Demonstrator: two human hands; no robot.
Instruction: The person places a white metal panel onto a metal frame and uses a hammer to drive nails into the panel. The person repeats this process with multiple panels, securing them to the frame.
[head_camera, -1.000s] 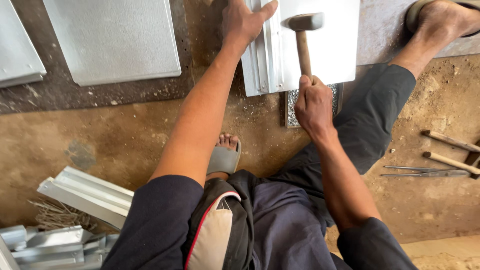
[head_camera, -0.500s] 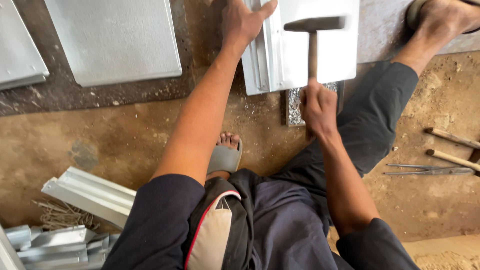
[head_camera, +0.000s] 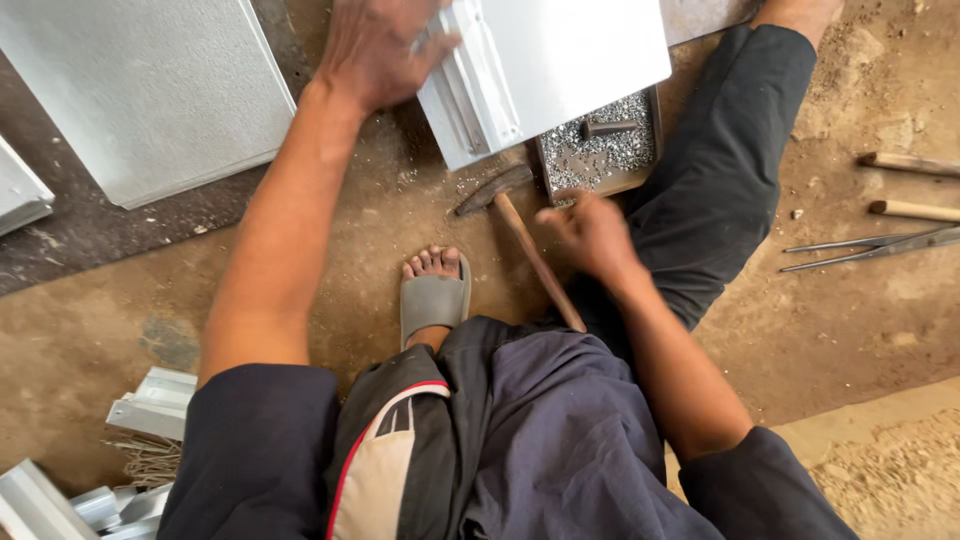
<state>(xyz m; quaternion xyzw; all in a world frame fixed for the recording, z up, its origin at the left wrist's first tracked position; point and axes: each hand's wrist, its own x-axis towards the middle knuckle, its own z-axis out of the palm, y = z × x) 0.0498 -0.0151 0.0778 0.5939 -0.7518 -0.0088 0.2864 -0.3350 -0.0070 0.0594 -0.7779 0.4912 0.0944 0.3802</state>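
My left hand (head_camera: 380, 45) grips the folded edge of a small white metal sheet (head_camera: 570, 50) lying on the ground at the top. A hammer (head_camera: 495, 188) with a wooden handle lies on the dirt just below the sheet, its handle pointing back toward my leg. My right hand (head_camera: 590, 235) is blurred and empty, with its fingers apart. It hovers beside the hammer handle, just below a small tray (head_camera: 547, 178) full of tiny metal bits. A short dark rod (head_camera: 610, 127) lies in the tray. The sheet covers the tray's far side.
A large grey sheet (head_camera: 150, 90) lies at the top left, another sheet's corner (head_camera: 20, 190) at the left edge. Bent metal profiles (head_camera: 150, 400) pile at the bottom left. Wooden-handled tools (head_camera: 910, 165) and thin metal tongs (head_camera: 870, 245) lie at the right. My sandalled foot (head_camera: 433, 295) rests in the middle.
My right hand let go of the hammer, which now lies on the ground, and moved toward the tray. The sheet shifted, uncovering the tray, and my left hand took hold of its folded edge.
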